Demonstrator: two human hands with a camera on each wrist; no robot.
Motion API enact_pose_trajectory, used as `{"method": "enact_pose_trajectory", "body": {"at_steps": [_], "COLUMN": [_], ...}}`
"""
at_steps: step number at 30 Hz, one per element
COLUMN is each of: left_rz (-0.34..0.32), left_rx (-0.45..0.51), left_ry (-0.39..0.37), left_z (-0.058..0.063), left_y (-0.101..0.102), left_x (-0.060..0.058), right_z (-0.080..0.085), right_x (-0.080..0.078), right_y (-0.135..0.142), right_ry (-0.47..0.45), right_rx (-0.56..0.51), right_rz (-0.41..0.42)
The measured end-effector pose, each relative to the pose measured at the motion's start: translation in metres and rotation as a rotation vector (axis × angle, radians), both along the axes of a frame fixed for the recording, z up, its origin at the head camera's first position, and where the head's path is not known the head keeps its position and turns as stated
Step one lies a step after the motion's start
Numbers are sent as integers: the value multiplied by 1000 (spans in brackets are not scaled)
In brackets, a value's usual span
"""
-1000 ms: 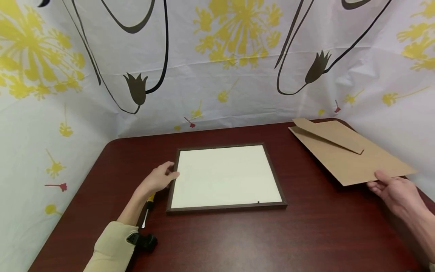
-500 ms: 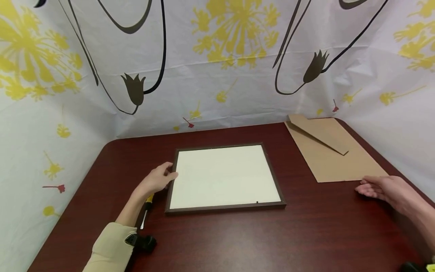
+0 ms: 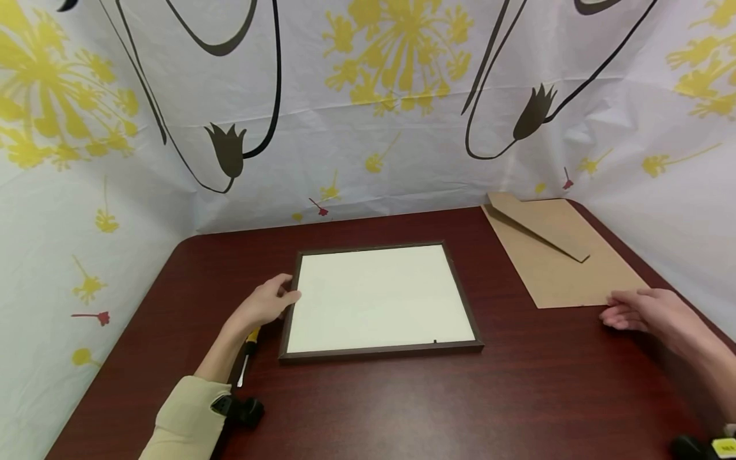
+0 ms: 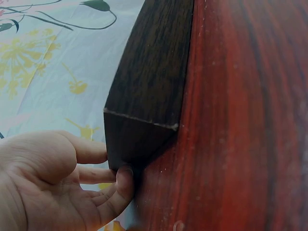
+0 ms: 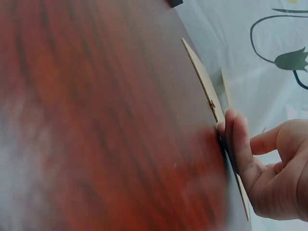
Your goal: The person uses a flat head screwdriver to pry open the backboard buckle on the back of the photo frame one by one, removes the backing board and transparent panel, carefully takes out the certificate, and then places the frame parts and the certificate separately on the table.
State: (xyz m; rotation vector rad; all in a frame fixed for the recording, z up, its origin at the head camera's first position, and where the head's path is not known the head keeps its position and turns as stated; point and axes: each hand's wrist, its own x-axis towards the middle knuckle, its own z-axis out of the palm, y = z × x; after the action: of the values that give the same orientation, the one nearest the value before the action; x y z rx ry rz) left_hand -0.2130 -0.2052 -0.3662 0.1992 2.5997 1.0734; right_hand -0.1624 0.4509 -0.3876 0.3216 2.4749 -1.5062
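A dark brown picture frame (image 3: 382, 350) with a white panel (image 3: 379, 300) inside lies flat on the table. My left hand (image 3: 266, 303) holds its left side, thumb over the top edge; close up in the left wrist view, fingers (image 4: 115, 192) reach round the dark wooden side (image 4: 149, 67). At the far right lies a tan frame backing board (image 3: 604, 281), its stand flap (image 3: 540, 227) partly raised. My right hand (image 3: 650, 313) is at the board's near edge, fingers loosely extended. In the right wrist view, the fingertips touch the backing's thin edge (image 5: 204, 79).
A screwdriver (image 3: 248, 350) with a yellow and black handle lies left of the frame, partly under my left forearm. The dark red table (image 3: 402, 409) meets a patterned white cloth (image 3: 345, 160) along its back and sides.
The backing board, held slightly raised by my right hand, has come down flat on the table and shifted left. The right hand's grip has loosened. My left hand stays on the picture frame.
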Motion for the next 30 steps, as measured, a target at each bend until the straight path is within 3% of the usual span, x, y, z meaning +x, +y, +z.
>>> {"method": "enact_pose_trajectory", "body": {"at_steps": [3, 9, 18, 24, 30], "left_rz": [5, 6, 10, 11, 13], "left_rx": [-2, -10, -19, -24, -31], "left_ry": [-5, -5, -11, -12, 85], "left_z": [0, 0, -1, 0, 2], "left_y": [0, -1, 0, 3, 7], "left_x": [1, 3, 4, 11, 13], "right_z": [4, 15, 23, 28, 28], "right_x": [-2, -12, -37, -48, -60], "right_y": [-8, -28, -73, -105, -135], "right_ry": [32, 75, 99, 170, 262], "right_rx": [24, -38, -34, 5, 55], "right_rz": [8, 46, 163, 238, 330]}}
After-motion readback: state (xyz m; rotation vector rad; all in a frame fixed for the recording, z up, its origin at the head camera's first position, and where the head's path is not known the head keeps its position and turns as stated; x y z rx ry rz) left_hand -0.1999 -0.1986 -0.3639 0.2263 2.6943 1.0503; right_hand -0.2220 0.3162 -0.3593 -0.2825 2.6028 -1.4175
